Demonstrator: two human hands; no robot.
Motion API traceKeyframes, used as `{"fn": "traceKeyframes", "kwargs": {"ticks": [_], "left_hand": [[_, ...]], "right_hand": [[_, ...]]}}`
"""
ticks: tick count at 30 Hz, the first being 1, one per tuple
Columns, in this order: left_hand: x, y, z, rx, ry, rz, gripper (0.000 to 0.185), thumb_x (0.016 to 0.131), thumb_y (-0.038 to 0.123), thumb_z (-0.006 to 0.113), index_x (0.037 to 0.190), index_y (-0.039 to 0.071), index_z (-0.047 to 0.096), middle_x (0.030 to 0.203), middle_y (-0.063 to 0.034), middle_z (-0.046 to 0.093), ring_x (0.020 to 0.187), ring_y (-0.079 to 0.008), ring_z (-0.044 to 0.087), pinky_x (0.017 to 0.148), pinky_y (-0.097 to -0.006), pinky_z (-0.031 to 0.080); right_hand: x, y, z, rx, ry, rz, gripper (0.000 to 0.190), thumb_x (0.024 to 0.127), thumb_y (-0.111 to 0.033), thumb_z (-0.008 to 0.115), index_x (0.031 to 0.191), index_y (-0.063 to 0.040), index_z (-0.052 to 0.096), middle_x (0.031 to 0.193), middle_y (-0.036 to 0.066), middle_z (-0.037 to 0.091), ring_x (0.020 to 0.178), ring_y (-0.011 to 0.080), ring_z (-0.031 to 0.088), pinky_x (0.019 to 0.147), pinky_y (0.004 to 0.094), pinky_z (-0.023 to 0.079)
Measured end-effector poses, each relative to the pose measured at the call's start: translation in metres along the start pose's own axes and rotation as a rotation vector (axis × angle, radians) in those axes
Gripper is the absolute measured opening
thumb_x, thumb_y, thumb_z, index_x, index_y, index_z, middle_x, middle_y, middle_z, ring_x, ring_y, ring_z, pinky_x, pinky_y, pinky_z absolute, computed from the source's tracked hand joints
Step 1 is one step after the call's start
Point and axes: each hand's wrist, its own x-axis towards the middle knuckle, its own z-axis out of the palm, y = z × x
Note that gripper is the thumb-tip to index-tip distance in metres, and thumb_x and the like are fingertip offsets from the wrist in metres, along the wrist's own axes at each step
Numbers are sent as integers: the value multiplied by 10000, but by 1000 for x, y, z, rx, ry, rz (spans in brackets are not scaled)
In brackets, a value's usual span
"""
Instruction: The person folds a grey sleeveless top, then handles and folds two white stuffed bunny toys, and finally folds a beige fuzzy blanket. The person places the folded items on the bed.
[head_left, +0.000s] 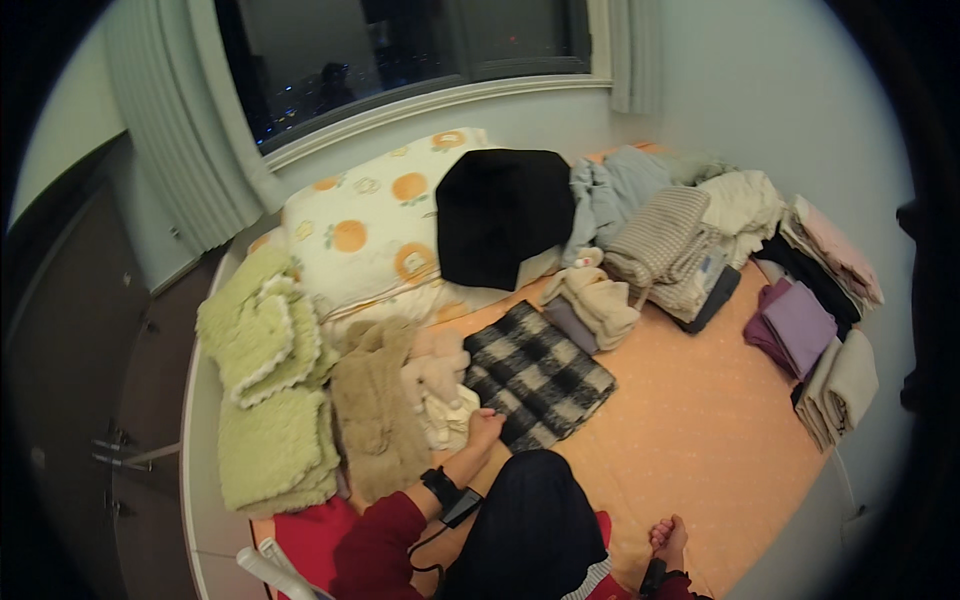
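My left hand (487, 426) is at the near edge of a folded black-and-white checked cloth (536, 375), beside a small cream cloth (450, 416); whether it grips anything I cannot tell. My right hand (667, 534) lies low over the orange bed sheet (675, 420), its fingers curled, with nothing visible in them. A dark strap with a device circles each wrist. Left of my left hand, a tan plush garment (375, 412) lies beside a pale pink plush thing (437, 364). A dark rounded fabric shape (525, 532) rises between my arms.
Folded green fleece (277, 450) lines the left bed edge. A patterned pillow (360, 217) and black cloth (502, 217) lie below the window. Folded clothes, among them a waffle-knit beige textile (660, 232) and a purple cloth (799, 326), run along the wall. A white hanger-like piece (274, 570) is at bottom left.
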Motion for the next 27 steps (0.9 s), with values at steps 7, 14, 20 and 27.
{"fn": "traceKeyframes", "kwargs": {"ticks": [7,14,20,27], "left_hand": [[-11,-27,-14,-319,-306,-352,245,805,128,635,935,9,465,778,-63,478,651,-146,457,571,-305,407],[-21,-4,0,-362,-121,-390,230,815,142,607,958,-7,508,726,-49,456,564,-140,408,538,-321,409],[-15,53,-66,553,115,1074,321,744,61,590,1063,89,566,1071,-124,550,953,-303,541,818,-436,433],[48,85,-130,1299,221,1092,364,754,54,570,1112,122,554,1047,-120,569,964,-322,545,830,-486,422]], "right_hand": [[-51,4,-11,-58,24,-34,206,880,-301,486,734,-158,512,552,-41,455,444,88,409,355,199,342],[-78,-10,-71,-42,-9,-97,253,902,-261,472,886,-27,568,803,101,601,712,192,581,660,304,508],[-99,-6,-60,105,6,-62,234,896,-240,499,758,-56,543,668,46,561,585,150,531,520,235,461],[-101,1,-54,135,24,-119,195,895,-211,515,795,-48,550,712,51,572,625,156,543,572,258,481]]}}
